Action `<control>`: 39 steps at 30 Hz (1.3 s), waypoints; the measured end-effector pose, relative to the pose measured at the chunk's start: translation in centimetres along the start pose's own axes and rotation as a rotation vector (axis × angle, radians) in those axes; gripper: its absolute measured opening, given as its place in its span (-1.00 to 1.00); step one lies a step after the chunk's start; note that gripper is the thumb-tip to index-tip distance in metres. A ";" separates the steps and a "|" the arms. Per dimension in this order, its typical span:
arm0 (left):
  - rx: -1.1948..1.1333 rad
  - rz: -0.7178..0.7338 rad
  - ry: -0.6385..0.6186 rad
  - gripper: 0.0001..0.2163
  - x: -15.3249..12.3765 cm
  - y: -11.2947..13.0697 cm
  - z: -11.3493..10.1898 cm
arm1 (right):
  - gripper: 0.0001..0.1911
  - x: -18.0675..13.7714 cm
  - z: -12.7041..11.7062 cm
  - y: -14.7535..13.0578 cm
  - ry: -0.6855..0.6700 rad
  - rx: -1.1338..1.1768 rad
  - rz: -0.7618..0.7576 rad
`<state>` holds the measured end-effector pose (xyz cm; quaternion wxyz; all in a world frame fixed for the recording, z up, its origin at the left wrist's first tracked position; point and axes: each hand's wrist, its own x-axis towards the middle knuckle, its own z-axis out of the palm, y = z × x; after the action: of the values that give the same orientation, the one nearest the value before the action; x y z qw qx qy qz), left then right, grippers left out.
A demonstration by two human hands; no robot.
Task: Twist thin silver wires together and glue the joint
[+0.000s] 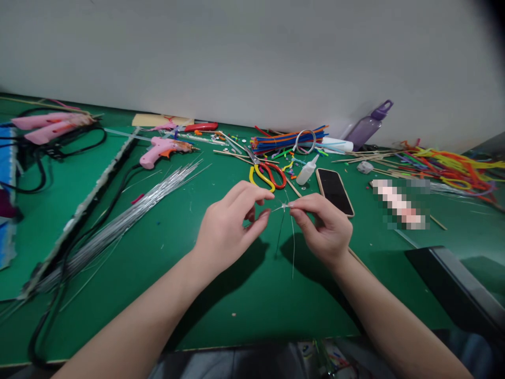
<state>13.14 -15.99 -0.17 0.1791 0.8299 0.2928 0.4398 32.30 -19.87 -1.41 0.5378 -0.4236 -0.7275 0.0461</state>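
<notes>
Between thumb and forefinger, my right hand pinches a small star-like piece of thin silvery wire above the green table. One long strand hangs down from it. My left hand is just left of the wire, its thumb and forefinger apart and curved toward it, with nothing visible between them. Scissors with one yellow and one red handle lie just beyond my hands. A small white squeeze bottle and a phone lie past my right hand.
At left, a bundle of silvery wires lies near a pink glue gun with a black cord. More pink glue guns are farther left. Bundled pipe cleaners, a purple bottle and colourful strands line the back. A dark flat object sits at right.
</notes>
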 end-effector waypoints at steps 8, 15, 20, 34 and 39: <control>0.081 -0.032 0.000 -0.90 0.1 -0.6 -0.2 | -0.78 0.1 0.0 0.5 0.082 -0.046 0.081; -0.183 -0.090 -0.020 -0.82 0.4 -0.1 -0.3 | -0.73 0.4 0.0 0.2 0.028 -0.001 -0.013; -0.371 -0.091 -0.127 -0.76 0.6 0.3 -0.6 | -0.74 0.3 -0.1 0.1 -0.008 0.025 -0.066; -0.507 -0.332 -0.149 -0.84 0.6 0.9 -0.5 | -0.72 -0.2 0.0 0.2 -0.059 0.132 0.078; -0.434 -0.334 -0.122 -0.86 0.6 0.9 -0.5 | -0.72 0.1 0.4 0.3 0.012 0.097 -0.001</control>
<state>13.29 -16.28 1.01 0.4399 0.7374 0.3130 0.4058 32.16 -19.46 -1.67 0.5619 -0.3970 -0.7215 0.0784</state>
